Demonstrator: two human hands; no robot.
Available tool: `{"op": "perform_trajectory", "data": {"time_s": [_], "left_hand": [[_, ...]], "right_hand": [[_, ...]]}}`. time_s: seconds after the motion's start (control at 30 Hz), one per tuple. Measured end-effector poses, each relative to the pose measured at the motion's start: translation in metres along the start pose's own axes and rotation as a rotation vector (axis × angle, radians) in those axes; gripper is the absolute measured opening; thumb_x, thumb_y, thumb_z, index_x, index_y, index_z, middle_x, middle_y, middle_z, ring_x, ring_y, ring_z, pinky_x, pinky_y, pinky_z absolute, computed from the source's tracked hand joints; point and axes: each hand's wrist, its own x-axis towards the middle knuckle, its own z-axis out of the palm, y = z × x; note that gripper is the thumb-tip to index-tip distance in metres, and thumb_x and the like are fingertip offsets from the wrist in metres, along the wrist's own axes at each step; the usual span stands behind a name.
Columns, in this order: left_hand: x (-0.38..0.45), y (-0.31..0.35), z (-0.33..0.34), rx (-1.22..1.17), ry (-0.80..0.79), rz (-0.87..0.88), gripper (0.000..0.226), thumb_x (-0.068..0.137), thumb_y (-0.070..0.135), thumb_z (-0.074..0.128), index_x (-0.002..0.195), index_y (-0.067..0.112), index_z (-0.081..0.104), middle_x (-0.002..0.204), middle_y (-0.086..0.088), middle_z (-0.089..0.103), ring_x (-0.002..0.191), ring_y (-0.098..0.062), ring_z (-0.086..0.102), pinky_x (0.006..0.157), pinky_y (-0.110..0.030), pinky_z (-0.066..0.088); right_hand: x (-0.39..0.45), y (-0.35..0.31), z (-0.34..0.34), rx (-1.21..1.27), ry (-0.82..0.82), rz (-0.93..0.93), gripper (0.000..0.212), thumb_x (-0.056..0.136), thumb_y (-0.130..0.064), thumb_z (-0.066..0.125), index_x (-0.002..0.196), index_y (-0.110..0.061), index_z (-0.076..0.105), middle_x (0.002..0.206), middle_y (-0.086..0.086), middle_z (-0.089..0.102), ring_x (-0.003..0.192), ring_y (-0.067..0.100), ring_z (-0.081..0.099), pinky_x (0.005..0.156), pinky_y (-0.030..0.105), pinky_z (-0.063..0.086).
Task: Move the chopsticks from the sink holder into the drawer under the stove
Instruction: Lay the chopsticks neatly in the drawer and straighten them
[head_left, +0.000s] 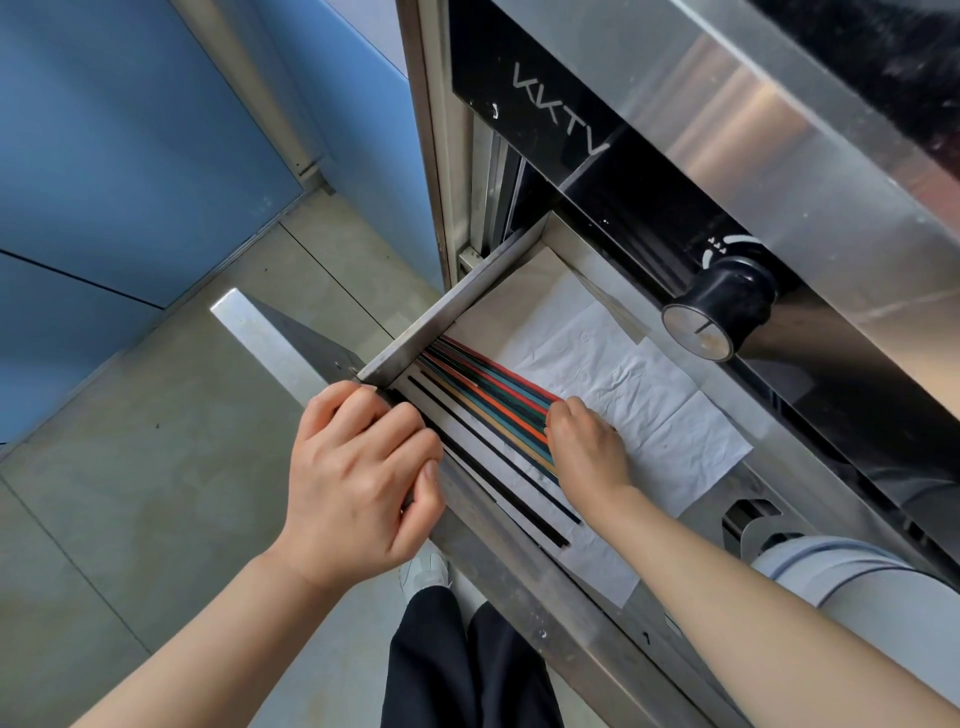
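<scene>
Left hand (358, 478) curls over the front edge of the open drawer (415, 332), fingers wrapped on the steel lip, bracing it. Right hand (589, 441) lies palm down inside the drawer, fingers bent onto the near ends of the chopsticks (488, 395); whether it pinches them or only presses them flat, cannot tell. The chopsticks are in the drawer already, a coloured bundle (red, orange, teal, dark) fanned along the left wall, with two black ones (498, 462) lying loose just beside, nearer the front edge.

Step in hand looks like settling the bundle. To do it well: nudge the sticks parallel, tips all one way, pull the black strays in, keep everything flat on the paper liner (623, 374) so nothing sticks up over the rim. Left hand should hold the drawer steady until the right hand is out, fingers clear before any push shut.

Around: the stove front above, with a black knob (722, 306) overhanging the drawer's right side, close to the right forearm on lift-out. Liner is creased and could bunch. Farther off: grey tile floor (156, 467) and blue wall panel (130, 156). No sink holder in view.
</scene>
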Motion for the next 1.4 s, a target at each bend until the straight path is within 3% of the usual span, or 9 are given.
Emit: {"op": "perform_trajectory", "data": {"time_s": [0.13,0.4,0.53,0.67,0.9,1.13,1.4], "left_hand": [[0.0,0.0,0.0,0.0,-0.002,0.0,0.044,0.094,0.024,0.029,0.064,0.014,0.06,0.065,-0.002,0.055,0.067,-0.025,0.045,0.083,-0.036,0.036],[-0.001,0.0,0.0,-0.006,0.002,0.001,0.045,0.095,0.025,0.029,0.064,0.014,0.06,0.066,-0.002,0.055,0.067,-0.024,0.045,0.084,-0.036,0.037],[-0.001,0.0,0.0,-0.007,-0.001,-0.002,0.043,0.094,0.025,0.03,0.064,0.014,0.059,0.066,-0.001,0.055,0.068,-0.024,0.044,0.084,-0.035,0.036],[-0.001,-0.001,0.001,-0.008,0.0,0.0,0.043,0.094,0.025,0.03,0.065,0.015,0.059,0.067,-0.001,0.055,0.069,-0.023,0.043,0.085,-0.035,0.036],[-0.001,-0.001,0.002,-0.013,0.009,-0.002,0.043,0.094,0.025,0.03,0.064,0.014,0.059,0.066,-0.001,0.055,0.068,-0.023,0.042,0.084,-0.034,0.036],[-0.001,-0.001,0.001,-0.005,0.004,0.003,0.041,0.092,0.024,0.031,0.064,0.014,0.059,0.066,-0.002,0.055,0.068,-0.024,0.044,0.084,-0.035,0.036],[0.0,-0.001,0.001,-0.013,0.01,-0.001,0.043,0.093,0.024,0.03,0.063,0.014,0.058,0.065,-0.002,0.054,0.068,-0.024,0.041,0.082,-0.034,0.035]], "right_hand": [[0.001,-0.003,0.001,-0.005,-0.017,0.011,0.024,0.087,-0.01,0.064,0.109,-0.008,0.053,0.11,0.008,0.057,0.096,0.018,0.06,0.08,0.026,0.054],[0.02,0.003,-0.008,0.118,-0.086,0.075,0.019,0.093,-0.023,0.057,0.097,-0.005,0.061,0.095,0.009,0.062,0.087,0.026,0.065,0.07,0.032,0.055],[0.014,0.001,-0.006,0.024,-0.075,0.024,0.006,0.088,-0.009,0.062,0.094,-0.006,0.06,0.093,0.009,0.061,0.085,0.025,0.065,0.07,0.03,0.055],[0.006,-0.005,0.0,-0.081,-0.069,-0.009,0.023,0.081,-0.002,0.066,0.103,-0.007,0.059,0.101,0.01,0.061,0.093,0.022,0.06,0.079,0.03,0.055],[0.009,-0.015,-0.004,-0.068,-0.081,0.016,0.018,0.083,-0.002,0.065,0.1,-0.007,0.061,0.099,0.01,0.061,0.089,0.022,0.061,0.074,0.03,0.054],[0.014,-0.007,-0.011,0.03,-0.06,0.043,0.007,0.091,-0.014,0.06,0.094,-0.008,0.059,0.101,0.009,0.063,0.087,0.023,0.065,0.071,0.029,0.055],[-0.026,-0.019,0.0,0.11,-0.107,-0.038,0.018,0.096,-0.022,0.051,0.096,-0.008,0.062,0.098,0.006,0.062,0.084,0.019,0.063,0.064,0.024,0.049]]}}
